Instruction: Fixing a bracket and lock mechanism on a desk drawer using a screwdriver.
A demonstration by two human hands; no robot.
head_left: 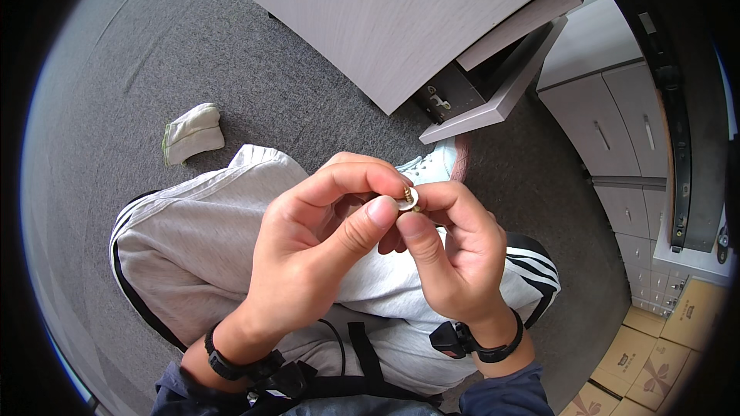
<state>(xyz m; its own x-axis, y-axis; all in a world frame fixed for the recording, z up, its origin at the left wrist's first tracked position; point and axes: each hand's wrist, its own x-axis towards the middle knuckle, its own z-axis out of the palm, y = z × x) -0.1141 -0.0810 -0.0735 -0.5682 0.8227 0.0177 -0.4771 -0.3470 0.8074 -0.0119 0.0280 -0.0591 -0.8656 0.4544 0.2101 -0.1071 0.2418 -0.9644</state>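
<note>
My left hand (308,246) and my right hand (455,254) meet over my lap, thumbs and index fingertips pinching a small white round piece (405,205). A brass-coloured screw (408,192) stands in or against it; a second small brassy bit shows at its lower right, too small to make out. My other fingers curl behind, partly hidden. I sit on the grey carpet in light grey striped trousers (177,254), a pale shoe (439,162) showing beyond my hands.
Ahead is a pale wooden cabinet (362,15) with an open drawer (478,119) at its lower corner. A white cloth glove (193,131) lies at the left. Grey drawer units (593,131) line the right, with stacked cardboard boxes (624,354) at the lower right.
</note>
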